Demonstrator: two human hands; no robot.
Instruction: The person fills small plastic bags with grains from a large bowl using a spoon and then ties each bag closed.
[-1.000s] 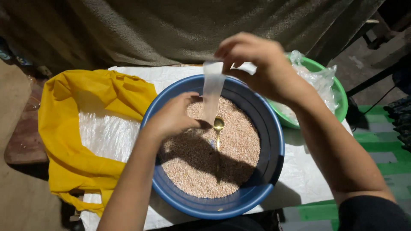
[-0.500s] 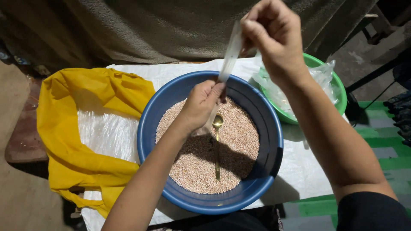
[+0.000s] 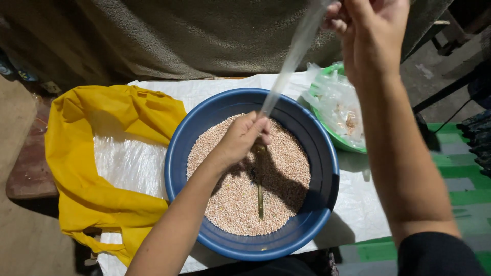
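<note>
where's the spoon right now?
Head view: the spoon lies in the grain inside the blue basin, right of centre, its bowl hidden under the left hand.

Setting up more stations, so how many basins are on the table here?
2: a big round blue plastic basin of pale grain in the middle, and a green plastic basin behind its right edge, mostly hidden by clear bags.
</note>
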